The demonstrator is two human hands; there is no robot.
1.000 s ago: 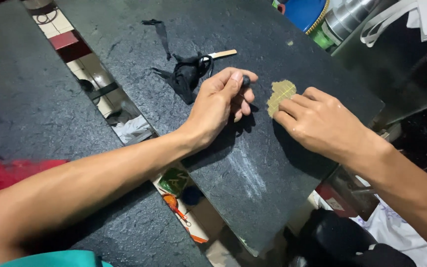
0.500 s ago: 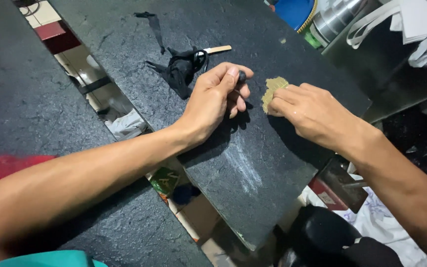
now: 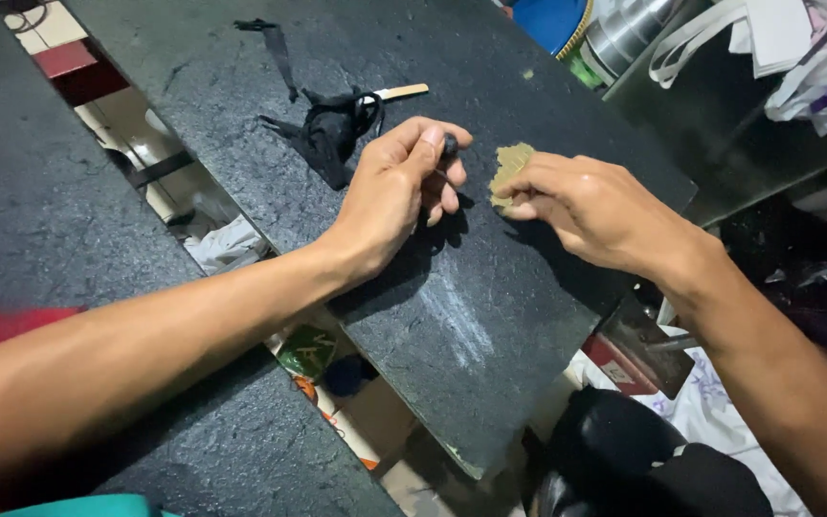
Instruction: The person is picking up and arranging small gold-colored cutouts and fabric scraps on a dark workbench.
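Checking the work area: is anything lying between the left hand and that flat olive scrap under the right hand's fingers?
Nothing visible: only bare dark slab separates the left hand from the flat olive-tan scrap pressed by the right hand.

Hard light falls from above onto a dark stone slab (image 3: 241,144), where soft shadows are cast beneath both hands. Focus is sharp centrally; edges are slightly stretched and dim.
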